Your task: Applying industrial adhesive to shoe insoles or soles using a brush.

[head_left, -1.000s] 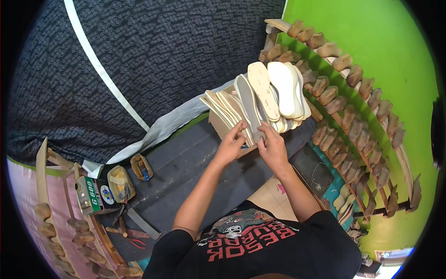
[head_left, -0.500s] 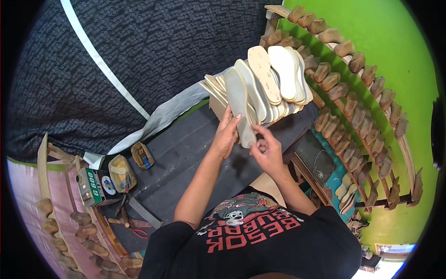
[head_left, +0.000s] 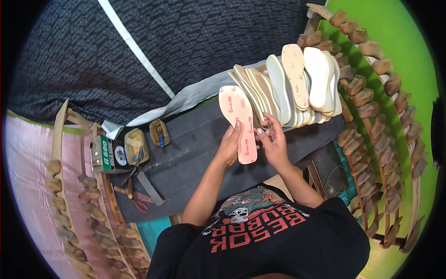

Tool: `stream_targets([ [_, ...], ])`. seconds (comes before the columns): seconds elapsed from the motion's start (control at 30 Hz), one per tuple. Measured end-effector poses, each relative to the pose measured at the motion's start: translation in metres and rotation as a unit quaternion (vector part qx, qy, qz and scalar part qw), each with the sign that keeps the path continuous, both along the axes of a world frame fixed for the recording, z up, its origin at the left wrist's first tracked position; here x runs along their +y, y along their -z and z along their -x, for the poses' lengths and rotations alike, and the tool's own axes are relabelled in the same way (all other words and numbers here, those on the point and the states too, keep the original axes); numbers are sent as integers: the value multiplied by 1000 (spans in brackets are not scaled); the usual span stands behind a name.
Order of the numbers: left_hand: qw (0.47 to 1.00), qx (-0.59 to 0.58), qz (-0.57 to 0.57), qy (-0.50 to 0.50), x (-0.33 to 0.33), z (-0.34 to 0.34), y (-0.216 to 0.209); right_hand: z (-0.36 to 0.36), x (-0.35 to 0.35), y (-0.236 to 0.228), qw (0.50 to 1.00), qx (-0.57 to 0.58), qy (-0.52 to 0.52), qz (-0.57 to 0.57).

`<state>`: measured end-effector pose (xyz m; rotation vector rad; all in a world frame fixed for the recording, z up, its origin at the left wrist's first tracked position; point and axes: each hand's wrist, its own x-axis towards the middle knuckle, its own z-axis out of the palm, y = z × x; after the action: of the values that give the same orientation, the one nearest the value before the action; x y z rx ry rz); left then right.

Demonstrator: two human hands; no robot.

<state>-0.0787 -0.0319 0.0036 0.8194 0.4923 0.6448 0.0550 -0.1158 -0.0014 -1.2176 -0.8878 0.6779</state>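
Note:
My left hand [head_left: 228, 148] is closed on a shoe insole [head_left: 232, 107], thumb on top. The insole's pinkish face with red print points up, its wide end away from me. Beside its right edge is my right hand [head_left: 276, 148], fingers apart and loosely bent, seemingly holding nothing. Just beyond the hands a thick row of insoles [head_left: 257, 88] leans on edge. On it lie a tan insole [head_left: 293, 76] with small marks and a white insole [head_left: 317, 76], with more under them.
The dark worktable [head_left: 195, 135] bears a green tin [head_left: 104, 153], a tub with yellowish residue [head_left: 135, 144], a small box [head_left: 159, 132], a flat metal strip [head_left: 151, 188] and red-handled pliers [head_left: 141, 207]. Racks of wooden shoe lasts [head_left: 367, 109] stand on both sides.
The insole in my left hand has turned over from its grey face to the pinkish printed one and come away from the row. The whole view has shifted, with the table things appearing further right.

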Motion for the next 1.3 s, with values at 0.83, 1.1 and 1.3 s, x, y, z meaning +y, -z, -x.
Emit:
stream_targets([
  [0.83, 974, -53, 148, -162, -57, 76, 104, 37, 78, 69, 899, 126, -361, 212],
  [1.1, 970, -56, 194, -134, -26, 118, 141, 68, 102, 92, 904, 91, -310, 282],
  [1.3, 964, -21, 225, -138, -18, 167, 163, 123, 152, 113, 929, -223, -239, 172],
])
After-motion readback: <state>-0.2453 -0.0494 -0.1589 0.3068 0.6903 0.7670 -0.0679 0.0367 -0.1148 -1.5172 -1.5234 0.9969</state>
